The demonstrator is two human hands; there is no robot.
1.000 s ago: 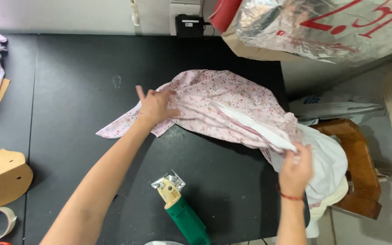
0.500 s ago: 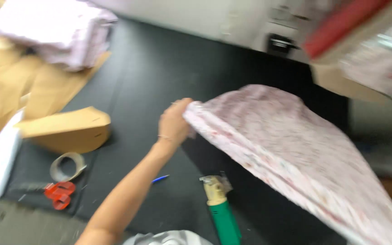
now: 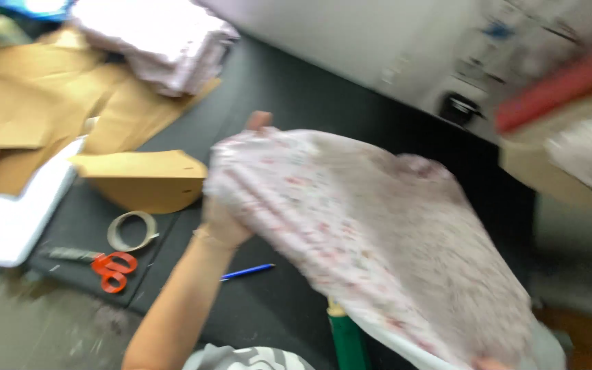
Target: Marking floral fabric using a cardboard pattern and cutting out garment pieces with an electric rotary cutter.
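Two hands: both on one floral cloth (image 3: 371, 233), lifted above the black table (image 3: 296, 103)
Cloth: pale pink print, spread from centre toward 5 o'clock, hanging clear of the table along most of its length
Handling: light, soft and limp by the look of its drape (it will sag wherever unsupported); best taken at an edge or corner, pinched in a fold, one grip at each end
Left hand (image 3: 231, 199): at 9 o'clock of the cloth, closed around its near edge, one fingertip showing above the fabric
Right hand (image 3: 491, 364): barely in view at 5 o'clock, at the cloth's lower end; it seems to grip the cloth, but how far its fingers are closed cannot be told
Nearby, 8 o'clock: blue pen (image 3: 248, 272), tape roll (image 3: 131, 231), red scissors (image 3: 111, 268)
Nearby, 10 o'clock: brown card patterns (image 3: 142, 179) and a stack of folded fabric (image 3: 159, 41)
Nearby, 6 o'clock: green tool handle (image 3: 347, 342)
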